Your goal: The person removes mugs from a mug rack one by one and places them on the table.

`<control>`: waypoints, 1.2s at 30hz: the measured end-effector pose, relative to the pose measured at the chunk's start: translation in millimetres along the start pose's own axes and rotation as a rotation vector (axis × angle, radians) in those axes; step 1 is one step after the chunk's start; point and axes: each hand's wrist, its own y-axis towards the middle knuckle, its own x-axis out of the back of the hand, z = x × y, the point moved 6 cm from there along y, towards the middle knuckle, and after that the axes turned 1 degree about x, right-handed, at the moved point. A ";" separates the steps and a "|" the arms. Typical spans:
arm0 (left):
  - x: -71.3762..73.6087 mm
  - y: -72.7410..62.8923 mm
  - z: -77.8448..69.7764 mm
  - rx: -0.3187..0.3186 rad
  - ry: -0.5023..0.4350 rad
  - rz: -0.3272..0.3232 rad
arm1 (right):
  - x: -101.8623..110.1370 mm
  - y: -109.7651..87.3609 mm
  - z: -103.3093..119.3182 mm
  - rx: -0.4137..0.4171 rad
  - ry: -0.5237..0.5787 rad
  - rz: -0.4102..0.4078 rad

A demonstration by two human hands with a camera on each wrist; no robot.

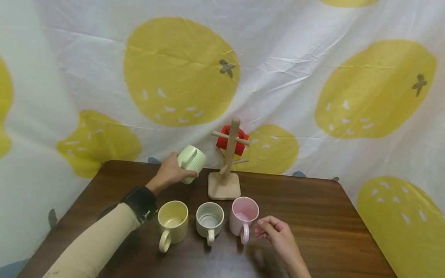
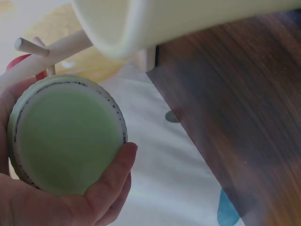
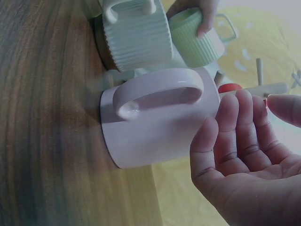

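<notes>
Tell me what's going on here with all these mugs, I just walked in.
Someone is holding a light green mug in their left hand, tilted and raised, just to the left of a wooden mug stand. A red mug hangs high on that stand. Nearer the person, a yellow mug, a grayish-white mug and a pink mug stand upright in a row on the table. Their right hand is beside the pink one, holding nothing.
</notes>
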 end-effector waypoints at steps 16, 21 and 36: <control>-3.9 -30.6 -12.5 -0.004 -0.004 0.011 | -13.0 5.4 20.1 0.019 0.025 0.025; -5.2 -40.6 -17.8 -0.028 0.008 0.021 | -19.5 5.7 26.9 0.033 0.018 0.046; -15.6 -55.3 -29.0 -0.060 -0.001 -0.021 | -37.9 13.0 38.7 -0.015 0.009 0.026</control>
